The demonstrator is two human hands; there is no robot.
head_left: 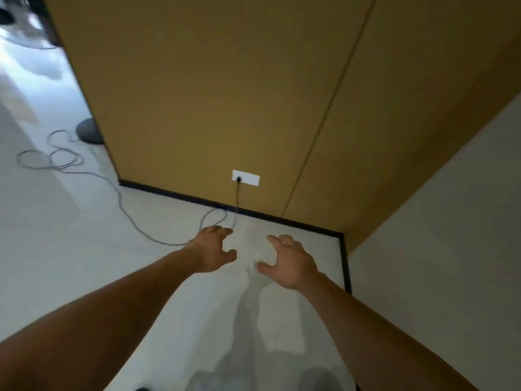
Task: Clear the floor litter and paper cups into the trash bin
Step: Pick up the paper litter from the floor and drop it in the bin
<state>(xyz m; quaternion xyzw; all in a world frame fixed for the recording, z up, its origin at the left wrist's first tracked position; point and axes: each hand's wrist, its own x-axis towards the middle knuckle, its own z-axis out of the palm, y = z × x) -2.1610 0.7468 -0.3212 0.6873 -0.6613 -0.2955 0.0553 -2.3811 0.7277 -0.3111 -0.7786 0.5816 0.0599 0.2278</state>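
We judge this to be a searching step, between pickups: our left hand (212,248) and right hand (290,261) hang side by side over the pale floor (70,235) in the corner, palms down. The fingers (222,230) of both are spread and half-bent, released, grasping nothing. No litter, no paper cups and no trash bin show anywhere in this view, so we cannot say where they lie relative to the fingers; the patch of floor under and between the hands looks bare apart from a faint smudge too blurred to name. What is close is a grey cable (124,210), whose loop runs just beyond the left fingertips up to a plug in the white wall socket (245,177) on the tan wall panel (197,94). A dark round base (88,132) sits far left at the panel's edge, and a black skirting (282,220) frames the corner. The next move, as we see it, calls for turning the head to find a cup or scrap and the bin, while keeping the left hand clear of the cable.
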